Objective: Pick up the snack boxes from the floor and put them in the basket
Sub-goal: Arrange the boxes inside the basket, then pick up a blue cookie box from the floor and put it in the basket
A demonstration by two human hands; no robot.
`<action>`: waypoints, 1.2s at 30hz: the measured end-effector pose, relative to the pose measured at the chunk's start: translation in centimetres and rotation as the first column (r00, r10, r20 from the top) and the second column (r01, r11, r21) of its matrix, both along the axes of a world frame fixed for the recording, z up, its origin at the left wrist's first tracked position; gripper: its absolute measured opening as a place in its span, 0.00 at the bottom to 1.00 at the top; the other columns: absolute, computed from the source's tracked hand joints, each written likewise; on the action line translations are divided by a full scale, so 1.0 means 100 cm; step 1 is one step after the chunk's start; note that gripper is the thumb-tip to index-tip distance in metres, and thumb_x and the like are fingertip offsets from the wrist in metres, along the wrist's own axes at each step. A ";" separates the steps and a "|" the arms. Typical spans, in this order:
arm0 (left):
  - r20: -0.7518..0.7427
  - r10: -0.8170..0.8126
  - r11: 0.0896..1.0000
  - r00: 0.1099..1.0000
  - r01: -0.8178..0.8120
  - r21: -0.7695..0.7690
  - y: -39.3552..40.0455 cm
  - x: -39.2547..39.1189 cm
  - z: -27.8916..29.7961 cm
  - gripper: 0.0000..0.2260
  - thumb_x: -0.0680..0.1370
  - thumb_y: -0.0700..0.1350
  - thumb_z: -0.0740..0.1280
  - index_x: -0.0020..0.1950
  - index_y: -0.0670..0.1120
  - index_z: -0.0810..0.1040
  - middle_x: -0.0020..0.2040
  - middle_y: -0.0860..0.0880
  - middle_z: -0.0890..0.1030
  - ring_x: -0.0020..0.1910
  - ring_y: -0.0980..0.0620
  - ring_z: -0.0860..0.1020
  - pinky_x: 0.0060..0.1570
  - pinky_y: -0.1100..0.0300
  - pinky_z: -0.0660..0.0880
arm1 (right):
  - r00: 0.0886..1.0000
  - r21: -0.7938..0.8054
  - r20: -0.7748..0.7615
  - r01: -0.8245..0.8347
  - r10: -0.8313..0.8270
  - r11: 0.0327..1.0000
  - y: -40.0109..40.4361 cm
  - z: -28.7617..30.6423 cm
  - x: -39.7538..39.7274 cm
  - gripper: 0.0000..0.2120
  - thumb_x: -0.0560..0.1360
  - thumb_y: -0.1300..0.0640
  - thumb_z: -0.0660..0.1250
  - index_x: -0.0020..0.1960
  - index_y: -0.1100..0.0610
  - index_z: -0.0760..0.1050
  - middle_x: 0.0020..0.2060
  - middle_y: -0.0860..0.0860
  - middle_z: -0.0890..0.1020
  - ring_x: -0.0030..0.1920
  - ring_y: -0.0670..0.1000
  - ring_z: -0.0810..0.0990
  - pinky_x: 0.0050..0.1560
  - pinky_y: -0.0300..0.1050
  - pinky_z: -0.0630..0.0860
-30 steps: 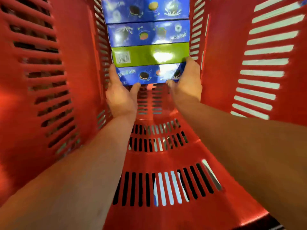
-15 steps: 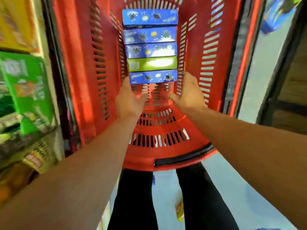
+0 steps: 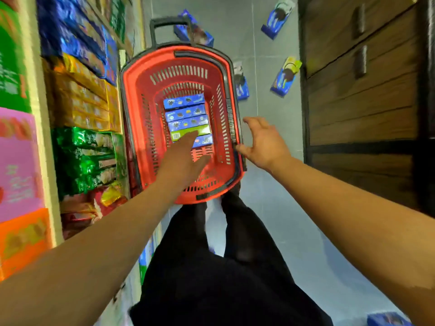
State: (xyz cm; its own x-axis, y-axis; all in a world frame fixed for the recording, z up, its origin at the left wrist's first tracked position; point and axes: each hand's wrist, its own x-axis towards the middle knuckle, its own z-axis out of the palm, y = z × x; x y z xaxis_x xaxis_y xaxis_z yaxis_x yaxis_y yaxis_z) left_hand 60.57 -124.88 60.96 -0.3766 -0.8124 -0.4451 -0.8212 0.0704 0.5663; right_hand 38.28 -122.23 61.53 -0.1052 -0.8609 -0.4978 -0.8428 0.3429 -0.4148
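Note:
The red basket (image 3: 134, 109) stands on the floor ahead of me. Inside it lie several snack boxes in a row: blue ones (image 3: 184, 101) and one green box (image 3: 202, 130). My left hand (image 3: 186, 156) hovers over the basket with straight fingers above the nearest boxes and holds nothing. My right hand (image 3: 263, 143) is spread open just outside the basket's right rim, empty. More blue snack boxes lie on the floor: one beside the basket (image 3: 241, 83), two further right (image 3: 285, 76) (image 3: 277, 17), and one behind the handle (image 3: 200, 35).
Shelves packed with snack packages (image 3: 82, 95) run along the left. A dark wooden cabinet (image 3: 362, 90) stands at the right. My legs in black trousers (image 3: 211, 267) are below. Another blue box (image 3: 386, 320) lies at the bottom right. Grey floor (image 3: 277, 208) runs between.
Both hands have let go of the nearest blue box and pulled up out of the basket. My view has risen, so the whole basket and floor now show.

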 end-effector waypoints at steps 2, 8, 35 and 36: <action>-0.018 -0.051 0.996 0.999 0.049 -0.068 0.000 -0.017 0.025 0.30 0.74 0.52 0.70 0.73 0.42 0.67 0.70 0.42 0.71 0.69 0.44 0.70 0.68 0.54 0.64 | 0.999 -0.050 -0.023 0.039 -0.040 0.998 0.009 0.019 -0.022 0.35 0.71 0.49 0.73 0.73 0.57 0.64 0.68 0.57 0.70 0.67 0.59 0.70 0.67 0.50 0.67; -0.063 -0.127 0.968 0.990 0.110 -0.223 0.001 -0.086 0.066 0.34 0.70 0.59 0.62 0.68 0.38 0.72 0.66 0.40 0.75 0.65 0.43 0.74 0.67 0.55 0.64 | 0.990 -0.091 -0.059 0.121 -0.127 0.988 0.044 0.049 -0.097 0.38 0.72 0.45 0.71 0.76 0.55 0.60 0.73 0.55 0.65 0.70 0.59 0.66 0.69 0.52 0.66; -0.095 0.298 0.953 0.950 -0.301 -0.022 -0.098 -0.342 0.036 0.31 0.74 0.51 0.71 0.74 0.46 0.64 0.71 0.45 0.70 0.68 0.47 0.69 0.62 0.63 0.62 | 0.999 0.008 -0.040 0.013 -0.013 1.000 -0.078 0.023 -0.323 0.38 0.73 0.42 0.69 0.76 0.55 0.59 0.72 0.55 0.66 0.68 0.58 0.68 0.66 0.53 0.70; -0.093 0.301 0.953 0.949 -0.302 0.009 -0.114 -0.343 0.026 0.32 0.74 0.51 0.71 0.74 0.45 0.64 0.71 0.44 0.70 0.67 0.47 0.70 0.61 0.64 0.62 | 0.999 0.024 -0.036 0.021 -0.020 0.999 -0.094 0.015 -0.323 0.38 0.73 0.42 0.70 0.76 0.55 0.59 0.71 0.55 0.66 0.68 0.58 0.68 0.66 0.53 0.70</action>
State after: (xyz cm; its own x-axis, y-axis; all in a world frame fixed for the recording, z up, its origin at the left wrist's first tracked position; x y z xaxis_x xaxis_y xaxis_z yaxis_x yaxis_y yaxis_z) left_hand 26.31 -136.28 63.54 -0.1526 -0.8966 -0.4156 -0.7490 -0.1694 0.6405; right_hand 5.97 -131.67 63.06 -0.1409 -0.8462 -0.5139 -0.8495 0.3699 -0.3761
